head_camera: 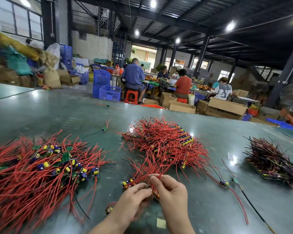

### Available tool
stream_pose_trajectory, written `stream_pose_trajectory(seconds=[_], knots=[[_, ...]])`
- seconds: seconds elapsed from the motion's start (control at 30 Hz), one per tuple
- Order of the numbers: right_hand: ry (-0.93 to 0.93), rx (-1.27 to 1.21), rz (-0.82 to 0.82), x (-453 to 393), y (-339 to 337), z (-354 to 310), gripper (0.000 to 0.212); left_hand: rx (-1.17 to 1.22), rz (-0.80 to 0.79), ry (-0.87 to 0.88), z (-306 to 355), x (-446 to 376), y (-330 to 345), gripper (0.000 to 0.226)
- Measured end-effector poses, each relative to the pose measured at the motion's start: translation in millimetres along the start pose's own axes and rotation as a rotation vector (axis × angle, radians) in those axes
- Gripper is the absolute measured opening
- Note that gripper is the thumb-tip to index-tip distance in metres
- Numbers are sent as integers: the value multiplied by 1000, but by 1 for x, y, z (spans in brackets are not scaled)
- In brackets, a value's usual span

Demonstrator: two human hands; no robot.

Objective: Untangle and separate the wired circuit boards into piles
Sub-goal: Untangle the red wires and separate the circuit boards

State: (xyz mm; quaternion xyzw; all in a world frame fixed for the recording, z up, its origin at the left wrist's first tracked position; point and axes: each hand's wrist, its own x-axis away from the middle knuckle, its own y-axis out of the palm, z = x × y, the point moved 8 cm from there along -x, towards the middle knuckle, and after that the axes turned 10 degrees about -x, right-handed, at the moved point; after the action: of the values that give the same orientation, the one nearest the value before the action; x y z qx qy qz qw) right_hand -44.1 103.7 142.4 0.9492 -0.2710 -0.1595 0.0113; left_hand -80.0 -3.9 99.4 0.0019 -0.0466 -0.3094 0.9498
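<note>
Step in hand: untangling. A small cluster of boards sits at the near table edge between both hands, its red wires fanning up and away towards the centre pile.
Left hand: fingers curled down over the cluster, holding the boards at their near end; the exact grip points are covered by the fingers themselves.
Right hand: thumb and forefinger pinch a red wire near the top of the cluster; the remaining fingers are loosely curled.
Tangled stock: large heap of wired circuit boards on the left of the green table, running out of view at the left edge.
Centre pile: boards lying roughly aligned, wires spread outwards; judged to be sorted work.
Right pile: darker, tighter stack, well apart from the hands; lower right part cut off.
Strays: single boards lie loose, one behind the heap and two right of the hands.
Next move, judged: draw the pinched wire clear while the left hand steadies the cluster; a slow pull is called for, since crossed wires may drag neighbours along.
Hard to make out: how many boards the cluster holds; which wire belongs to which board; the left heap is motion-blurred at its near side.
</note>
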Motion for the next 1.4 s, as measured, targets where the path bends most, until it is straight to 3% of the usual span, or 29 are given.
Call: stream_pose_trajectory(seconds=[0.13, 0.27, 0.53, 0.67, 0.77, 0.83, 1.03, 1.13, 1.2, 1.27, 1.4], knots=[[4, 10, 2, 0, -2, 2, 19, 69, -83, -121, -3, 4, 6, 18], [-8, 16, 35, -3, -5, 2, 29, 116, -84, -230, -7, 8, 11, 24], [50, 38, 115, -7, -18, 10, 26, 158, 19, -212, 1, 4, 11, 18], [38, 54, 160, -10, -27, 10, 23, 188, 48, -213, -7, -6, 14, 32], [28, 85, 151, -11, -27, 10, 25, 228, 42, -202, -14, -8, 12, 15], [41, 70, 168, -13, -30, 11, 24, 191, 2, -199, -18, -9, 13, 10], [79, 89, 183, -16, -33, 11, 23, -26, 79, -240, -45, -35, 6, 39], [89, 89, 153, -17, -33, 10, 22, 22, 19, -287, -53, -40, 6, 25], [89, 91, 135, -17, -32, 10, 19, 29, 67, -279, -53, -47, 0, 39], [94, 68, 118, -17, -31, 9, 20, -2, 69, -299, -52, -45, 1, 23], [127, -16, 133, -18, -35, 7, 23, -69, 66, -277, -73, -56, -8, 33]])
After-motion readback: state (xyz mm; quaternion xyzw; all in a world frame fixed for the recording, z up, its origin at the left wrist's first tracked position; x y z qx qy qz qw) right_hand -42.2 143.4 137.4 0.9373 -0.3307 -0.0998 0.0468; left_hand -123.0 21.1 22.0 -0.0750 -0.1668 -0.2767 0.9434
